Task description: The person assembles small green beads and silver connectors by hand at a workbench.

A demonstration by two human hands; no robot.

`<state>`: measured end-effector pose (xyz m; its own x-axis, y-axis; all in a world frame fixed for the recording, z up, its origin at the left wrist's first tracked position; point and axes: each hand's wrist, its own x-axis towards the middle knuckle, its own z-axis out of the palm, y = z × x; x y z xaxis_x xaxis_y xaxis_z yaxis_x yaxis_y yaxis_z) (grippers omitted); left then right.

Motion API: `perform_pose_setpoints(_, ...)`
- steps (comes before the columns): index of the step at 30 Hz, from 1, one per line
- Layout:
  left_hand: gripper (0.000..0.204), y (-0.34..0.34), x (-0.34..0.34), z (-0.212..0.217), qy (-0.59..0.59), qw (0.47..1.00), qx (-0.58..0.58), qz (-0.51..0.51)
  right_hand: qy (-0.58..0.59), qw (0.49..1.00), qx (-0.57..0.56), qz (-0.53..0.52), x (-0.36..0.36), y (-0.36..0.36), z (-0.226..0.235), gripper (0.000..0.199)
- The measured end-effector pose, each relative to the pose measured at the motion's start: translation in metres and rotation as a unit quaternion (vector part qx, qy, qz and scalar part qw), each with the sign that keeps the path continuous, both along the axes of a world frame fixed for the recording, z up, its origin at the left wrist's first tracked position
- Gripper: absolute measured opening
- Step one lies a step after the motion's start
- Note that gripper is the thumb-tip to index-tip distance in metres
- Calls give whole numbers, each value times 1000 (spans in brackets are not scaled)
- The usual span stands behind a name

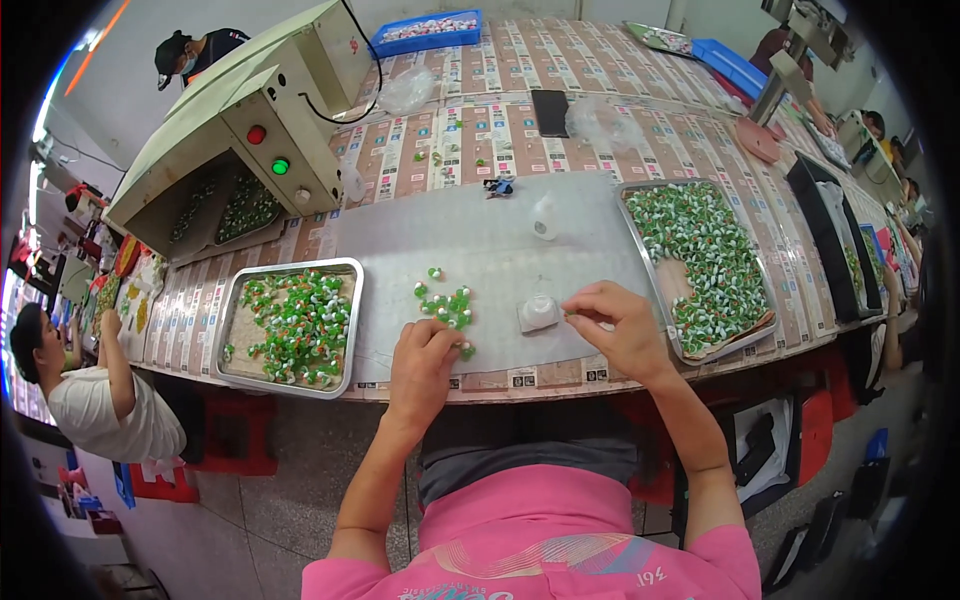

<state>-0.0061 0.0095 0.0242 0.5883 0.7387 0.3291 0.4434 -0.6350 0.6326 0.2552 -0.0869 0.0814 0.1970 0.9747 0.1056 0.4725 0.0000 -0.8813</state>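
My left hand [421,368] is closed at the front of a pale work mat [400,235], its fingertips pinching a small green and white piece [467,350]. Just beyond it lies a loose cluster of similar green and white pieces [448,306]. My right hand [622,325] has thumb and forefinger pinched together; whatever small thing is between them is too tiny to make out. Beside those fingertips sits a small white pot on a square base [539,312]. Farther back on the mat stands a translucent white bottle [545,217].
A metal tray [357,325] of green and white pieces is at left, another tray [655,280] at right. A beige machine [235,120] with lit buttons stands back left. Plastic bags [606,122], a dark flat pad [550,113] and a blue bin [428,36] lie farther off. Other people work nearby.
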Motion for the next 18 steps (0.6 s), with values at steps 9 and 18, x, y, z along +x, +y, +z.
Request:
perform_pose_setpoints(9, 18, -13, -15, 0, -136, 984, -109, 36, -180, 976, 118, 18, -21, 30, -3, 16)
perform_pose_setpoints(18, 19, -44, -16, 19, -353, 779, -519, -1, -165, 981, 105, 19, -38, 26, -1, 18)
